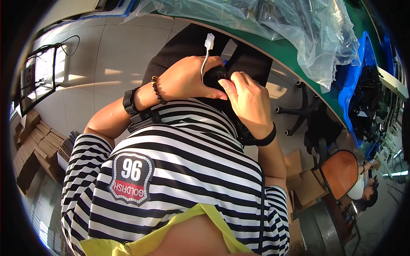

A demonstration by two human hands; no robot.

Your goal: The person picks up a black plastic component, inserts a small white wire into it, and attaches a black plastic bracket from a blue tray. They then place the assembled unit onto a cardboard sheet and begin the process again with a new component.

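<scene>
Both hands meet in front of the person's chest, closed around a small black part (213,76) that sits between them, well short of the green bench (294,55) edge. The left hand (188,79) curls over it from the left, fingers wrapped and pressed on the part's top and near side, wrist bent inward, with a dark bead bracelet (157,90) and a black wrist strap (129,101) on the forearm. The right hand (245,100) comes up from below right, its thumb laid flat against the part's right side and the other fingers folded behind it; a black band (267,138) circles that wrist. How much of the part each hand covers cannot be told, since most of it is hidden. A thin white wire (203,64) rises out of the grip, its long axis close to upright, and ends in a small white plug (209,42) pointing up toward the bench edge. Both forearms run down to a black-and-white striped shirt (188,170) with a badge. On the bench, clear plastic bags (277,21) lie heaped along its near edge. Blue bins (354,81) at its right end hold dark parts too small to tell. On the floor at left lie stacks of flattened brown cartons (38,145); at lower right stand an orange chair (339,170) and more cartons.
</scene>
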